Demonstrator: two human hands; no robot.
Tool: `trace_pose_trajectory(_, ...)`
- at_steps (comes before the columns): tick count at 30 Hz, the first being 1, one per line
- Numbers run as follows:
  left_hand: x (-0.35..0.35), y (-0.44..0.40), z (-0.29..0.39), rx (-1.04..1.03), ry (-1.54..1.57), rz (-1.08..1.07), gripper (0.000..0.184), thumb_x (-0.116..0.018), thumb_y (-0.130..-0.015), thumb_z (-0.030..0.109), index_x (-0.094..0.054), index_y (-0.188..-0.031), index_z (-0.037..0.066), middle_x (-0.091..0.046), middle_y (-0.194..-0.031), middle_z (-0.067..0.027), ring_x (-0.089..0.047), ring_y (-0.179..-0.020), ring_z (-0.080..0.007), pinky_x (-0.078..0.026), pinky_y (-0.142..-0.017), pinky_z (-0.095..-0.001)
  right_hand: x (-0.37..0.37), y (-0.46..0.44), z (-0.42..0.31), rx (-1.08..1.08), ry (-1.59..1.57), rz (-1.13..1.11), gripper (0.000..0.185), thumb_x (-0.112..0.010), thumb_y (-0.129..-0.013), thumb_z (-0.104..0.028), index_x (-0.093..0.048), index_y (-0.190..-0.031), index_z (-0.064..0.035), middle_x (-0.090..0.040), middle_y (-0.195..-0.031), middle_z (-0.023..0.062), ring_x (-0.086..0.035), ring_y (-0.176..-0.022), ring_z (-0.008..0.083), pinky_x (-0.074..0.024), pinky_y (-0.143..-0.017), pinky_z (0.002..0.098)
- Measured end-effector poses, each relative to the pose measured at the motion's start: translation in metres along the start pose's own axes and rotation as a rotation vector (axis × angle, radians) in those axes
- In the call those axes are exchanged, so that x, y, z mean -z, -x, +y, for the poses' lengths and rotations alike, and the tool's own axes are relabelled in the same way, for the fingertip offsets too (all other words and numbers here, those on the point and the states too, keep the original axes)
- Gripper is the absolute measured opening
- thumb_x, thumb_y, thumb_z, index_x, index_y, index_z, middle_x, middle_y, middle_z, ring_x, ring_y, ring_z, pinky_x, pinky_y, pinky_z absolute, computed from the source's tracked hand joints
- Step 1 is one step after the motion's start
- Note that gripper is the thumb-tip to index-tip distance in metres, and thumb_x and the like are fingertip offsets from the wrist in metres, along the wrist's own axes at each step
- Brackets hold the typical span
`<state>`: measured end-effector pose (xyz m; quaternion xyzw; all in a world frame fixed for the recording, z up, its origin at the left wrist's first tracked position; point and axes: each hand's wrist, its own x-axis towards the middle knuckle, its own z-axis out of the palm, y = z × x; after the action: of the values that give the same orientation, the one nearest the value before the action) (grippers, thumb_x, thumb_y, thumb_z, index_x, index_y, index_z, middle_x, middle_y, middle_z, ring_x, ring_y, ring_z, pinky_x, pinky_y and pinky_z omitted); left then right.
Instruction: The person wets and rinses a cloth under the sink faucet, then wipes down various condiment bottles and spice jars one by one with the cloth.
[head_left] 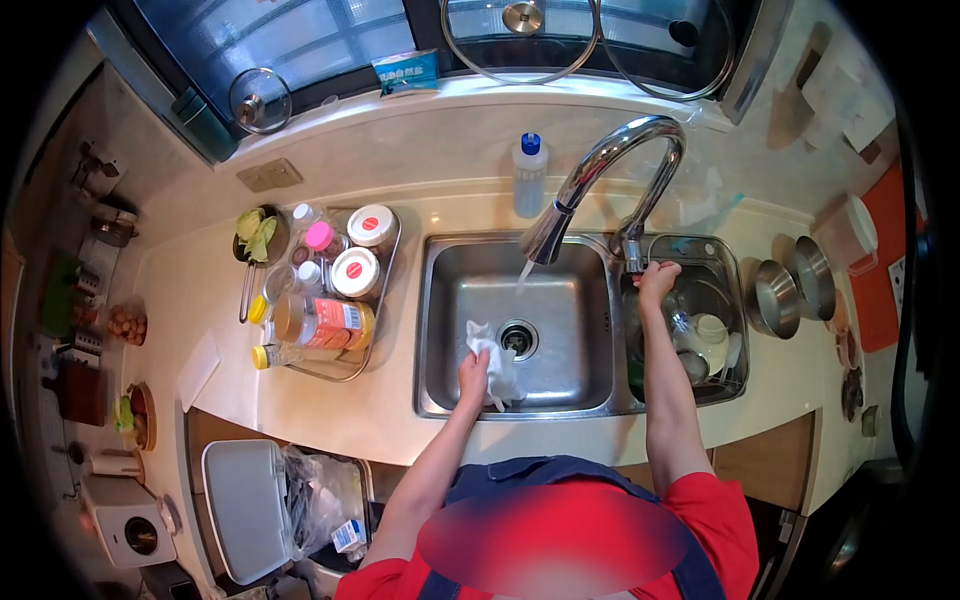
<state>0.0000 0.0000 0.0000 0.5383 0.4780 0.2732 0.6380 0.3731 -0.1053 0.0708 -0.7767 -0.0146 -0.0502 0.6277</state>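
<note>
My left hand (474, 378) is closed on a white cloth (498, 372), which hangs over the left part of the steel sink (570, 350) beside the drain (517, 341). My right hand (657, 284) is at the base of the chrome faucet (628, 240), its fingers closed at the lever. Water (526, 270) comes from the spout above the basin, some way behind the cloth and not touching it.
Right of the basin, a smaller sink holds dishes (708, 335). A tray (385, 290) of jars and bottles stands at the left. Behind the sink is a blue-capped bottle (529, 180). Metal bowls (774, 300) are at the right, an open bin (245, 510) below left.
</note>
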Motion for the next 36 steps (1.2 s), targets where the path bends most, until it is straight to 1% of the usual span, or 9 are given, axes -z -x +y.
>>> trace_pose_trajectory(6,-0.04,-0.028,0.065,-0.024,0.031,-0.051,0.03,-0.051,-0.091,0.028,-0.062,-0.096,0.001,-0.062,-0.088,-0.0014,-0.055,-0.078,-0.0106,-0.044,-0.069,-0.0274,-0.001,0.001,0.002,-0.013,-0.006,-0.018,0.019,-0.049,-0.081,-0.007,-0.035,-0.093,0.0004,-0.05,-0.079,0.0187,-0.056,-0.04,0.026,-0.0471,-0.033,0.0334)
trace_pose_trajectory(11,-0.062,-0.059,0.099,0.016,0.306,-0.335,0.028,-0.049,-0.093,0.029,-0.058,-0.106,0.006,-0.06,-0.091,0.001,-0.054,-0.08,-0.0094,-0.043,-0.072,-0.0269,0.0,0.06,-0.006,0.19,-0.19,0.066,0.046,-0.051,-0.086,-0.009,-0.031,-0.125,0.0044,-0.054,-0.095,0.0172,-0.061,-0.064,0.0201,-0.049,-0.048,0.0282)
trace_pose_trajectory(13,-0.068,-0.065,0.121,-0.012,0.236,-0.345,0.028,-0.051,-0.093,0.029,-0.059,-0.105,0.006,-0.06,-0.091,0.0011,-0.054,-0.082,-0.0091,-0.043,-0.075,-0.0268,0.007,0.104,-0.01,0.112,-0.217,-0.135,0.051,-0.052,-0.087,-0.005,-0.03,-0.133,-0.0018,-0.052,-0.096,0.009,-0.058,-0.073,0.0157,-0.0485,-0.053,0.0245)
trace_pose_trajectory(17,-0.061,-0.084,0.144,-0.014,0.072,-0.547,0.028,-0.052,-0.092,0.029,-0.061,-0.103,0.005,-0.062,-0.094,0.0003,-0.053,-0.086,-0.0096,-0.042,-0.079,-0.026,-0.002,0.159,0.025,0.086,0.1,-0.52,0.044,-0.054,-0.088,-0.018,-0.042,-0.128,-0.0029,-0.055,-0.114,0.0183,-0.057,-0.097,0.0257,-0.0441,-0.085,0.0343)
trace_pose_trajectory(23,-0.041,-0.092,0.159,-0.12,-0.135,-0.696,0.025,-0.055,-0.091,0.025,-0.06,-0.105,0.005,-0.062,-0.098,-0.0011,-0.055,-0.087,-0.0096,-0.044,-0.08,-0.027,-0.057,0.145,0.014,0.006,-0.225,-0.878,0.056,-0.057,-0.087,-0.029,-0.04,-0.134,-0.0042,-0.052,-0.127,0.0133,-0.051,-0.111,0.0225,-0.0397,-0.092,0.033)
trace_pose_trajectory(27,-0.022,-0.099,0.159,-0.13,0.095,-0.697,0.027,-0.055,-0.091,0.022,-0.056,-0.112,0.005,-0.061,-0.102,-0.0002,-0.055,-0.091,-0.009,-0.044,-0.082,-0.0259,-0.089,0.141,-0.014,0.019,-0.186,-1.35,0.048,-0.06,-0.085,-0.031,-0.053,-0.123,-0.003,-0.059,-0.114,0.0073,-0.054,-0.101,0.0154,-0.0433,-0.083,0.0304)
trace_pose_trajectory(29,-0.008,-0.101,0.157,-0.133,0.128,-0.669,0.027,-0.054,-0.092,0.021,-0.054,-0.114,0.005,-0.061,-0.102,0.0005,-0.055,-0.094,-0.0087,-0.044,-0.084,-0.0253,-0.097,0.144,-0.028,-0.092,0.206,-1.509,0.024,-0.055,-0.087,-0.021,-0.064,-0.101,-0.0028,-0.063,-0.093,0.0027,-0.054,-0.085,0.0099,-0.0442,-0.075,0.0256)
trace_pose_trajectory(32,0.02,-0.103,0.152,-0.104,0.114,-0.54,0.027,-0.054,-0.092,0.02,-0.056,-0.116,0.005,-0.062,-0.102,0.0006,-0.058,-0.089,-0.0088,-0.045,-0.081,-0.0245,-0.113,0.149,-0.02,-0.235,-0.14,-1.222,0.017,-0.059,-0.086,-0.021,-0.064,-0.083,-0.0056,-0.059,-0.079,-0.0029,-0.05,-0.074,0.0064,-0.0431,-0.066,0.0261)
trace_pose_trajectory(36,0.045,-0.107,0.134,-0.096,0.015,-0.487,0.029,-0.052,-0.093,0.019,-0.055,-0.119,0.004,-0.062,-0.103,0.0009,-0.057,-0.088,-0.0079,-0.046,-0.08,-0.0237,-0.106,0.142,-0.051,-0.29,-0.146,-1.119,0.023,-0.066,-0.082,-0.027,-0.066,-0.087,-0.0049,-0.062,-0.083,0.0006,-0.053,-0.077,0.009,-0.0438,-0.068,0.027)
